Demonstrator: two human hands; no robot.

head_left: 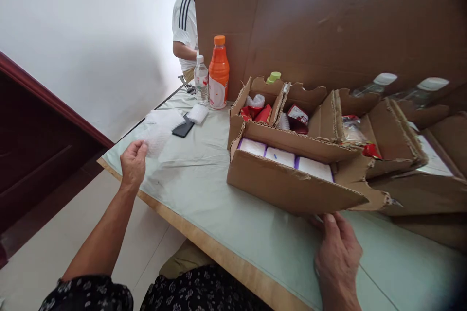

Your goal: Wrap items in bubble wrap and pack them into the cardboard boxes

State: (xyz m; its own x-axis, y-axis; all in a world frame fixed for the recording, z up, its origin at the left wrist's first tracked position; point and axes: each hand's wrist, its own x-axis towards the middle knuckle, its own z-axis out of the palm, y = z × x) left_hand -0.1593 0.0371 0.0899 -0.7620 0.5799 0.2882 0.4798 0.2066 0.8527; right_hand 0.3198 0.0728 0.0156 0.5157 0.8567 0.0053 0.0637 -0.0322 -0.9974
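My left hand (133, 163) is near the table's left edge, fingers pinched on a sheet of white bubble wrap (157, 140) that it lifts slightly off the table. My right hand (337, 250) rests at the near side, its thumb and fingers against the bottom front edge of a low cardboard box (292, 187). That box holds a row of white packets (280, 156) with purple edges. Whether the right hand grips the box or only touches it is unclear.
Behind are more open cardboard boxes (386, 131) with red snack packs and clear bottles. An orange-capped bottle (219, 75), a water bottle (201, 79), a black phone (183, 128) and a folded white pad stand at the far left. A tall cardboard wall (328, 19) backs the table; another person sits beyond.
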